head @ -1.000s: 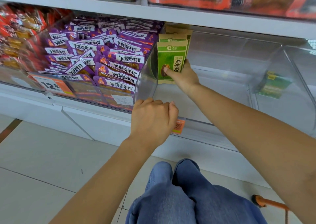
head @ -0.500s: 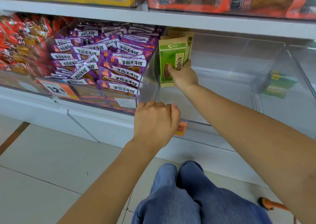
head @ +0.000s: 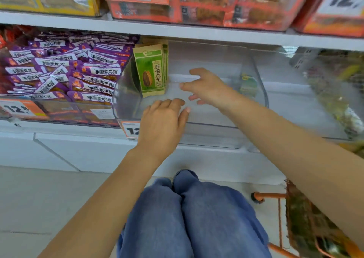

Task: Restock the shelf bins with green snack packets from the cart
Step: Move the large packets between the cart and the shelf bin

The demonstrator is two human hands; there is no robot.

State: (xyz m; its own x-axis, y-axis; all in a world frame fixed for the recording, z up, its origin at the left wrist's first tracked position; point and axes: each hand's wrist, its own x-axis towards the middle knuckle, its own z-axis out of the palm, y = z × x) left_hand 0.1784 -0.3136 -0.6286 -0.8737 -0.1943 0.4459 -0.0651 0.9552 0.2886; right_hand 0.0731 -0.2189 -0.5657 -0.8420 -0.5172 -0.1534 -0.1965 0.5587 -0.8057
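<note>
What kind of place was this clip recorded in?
Most likely a shop's snack aisle: clear shelf bins hold purple snack packets and green snack packets, orange price tags front them, and a cart stands alongside.

Clear glossy plastic bin point(head: 258, 92), matt kraft-paper green snack packets point(head: 150, 70), shiny purple foil pkts point(head: 82, 74), smooth white painted shelf point(head: 177, 31), blue denim cloth trousers point(head: 189, 218), orange metal cart frame point(head: 269, 195)
</note>
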